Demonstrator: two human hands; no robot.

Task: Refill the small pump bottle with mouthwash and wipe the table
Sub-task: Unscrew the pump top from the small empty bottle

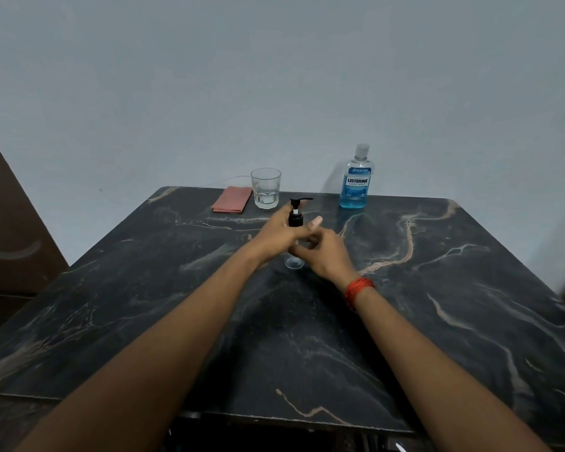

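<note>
The small clear pump bottle (295, 261) with a black pump head stands upright in the middle of the dark marble table (437, 288). My left hand (279, 236) wraps around its upper body just under the black collar. My right hand (327, 252) closes on the bottle's middle from the right, hiding most of the clear body. A blue mouthwash bottle (355, 181) with its cap on stands at the table's far edge. A folded pink cloth (231, 199) lies flat at the far left.
An empty-looking drinking glass (266, 188) stands between the cloth and the mouthwash bottle, just behind the pump bottle. A pale wall rises behind the table. A brown door or panel (10, 230) stands at the left.
</note>
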